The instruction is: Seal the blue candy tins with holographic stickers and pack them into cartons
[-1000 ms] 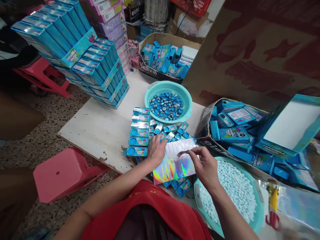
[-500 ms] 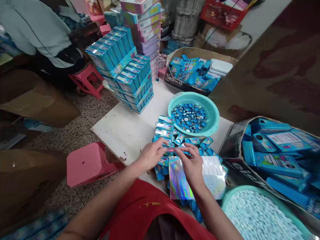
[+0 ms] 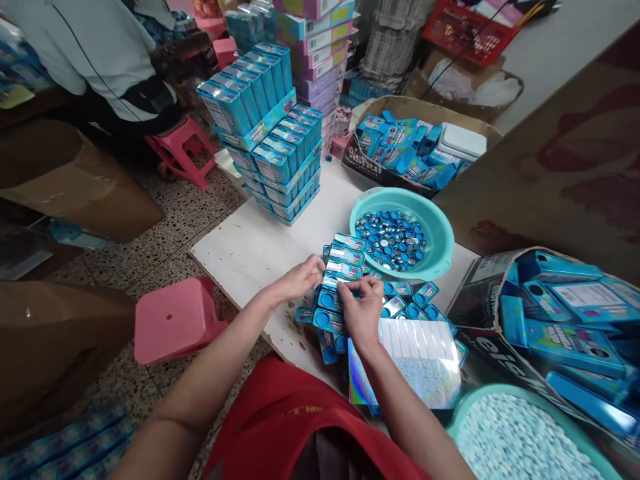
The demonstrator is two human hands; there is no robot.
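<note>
Person in red apron (image 3: 285, 393) at a white tabletop (image 3: 240, 247), both hands meeting over a row of small blue tins (image 3: 345, 256) set side by side, near the tabletop's front edge. L hand (image 3: 300, 279) is at the tins' left ends, fingertips curled in; R hand (image 3: 364, 310) rests on the row, thumb & forefinger close together. Can't tell if either grips a thin strip or only presses down.

Step in hand: prob. smoothing a shiny strip onto one tin; several tins further up the row have shiny bands across. Next move calls for light, even fingertip pressure, strip kept straight. Sheet w/ pale strips (image 3: 420, 350), prob. the supply, lies just right of the row, partly on loose tins (image 3: 397, 288); R forearm crosses it.

Hard to make out: any strip under R fingers, plus tins hidden behind R hand. Basin of pale blue sweets (image 3: 520, 433) is cut off at btm right; co-worker in a light top (image 3: 95, 53), upper left, is cropped too.
</note>
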